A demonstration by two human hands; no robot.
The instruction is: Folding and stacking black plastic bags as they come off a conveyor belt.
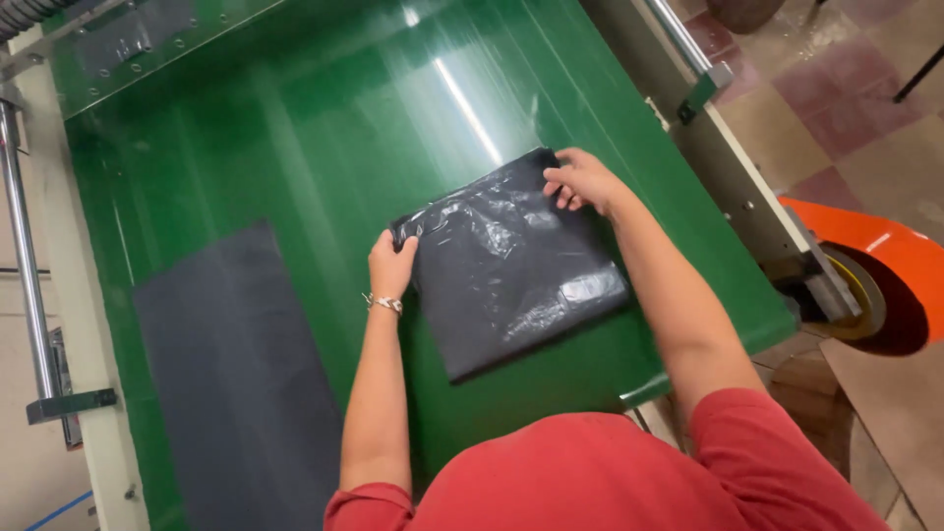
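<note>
Green conveyor belt is filling most of the frame, running from upper left down to lower centre, w/ glare streaking across its top. Metal side rails are flanking it: one crossing the upper right, one down the left edge. Next in size, a long dark grey sheet is lying flat on the belt at lower left, apart from both hands. An orange roll is sitting at the right edge, beyond the rail. A person in a red shirt is leaning in from the bottom of the frame. Centre frame, a folded black plastic bag is resting on the belt, glossy and wrinkled. Left hand is pinching the bag's upper left corner, fingers curled on its edge; right hand is gripping the top right corner, fingers bent over it. A thin bracelet is circling the left wrist.
</note>
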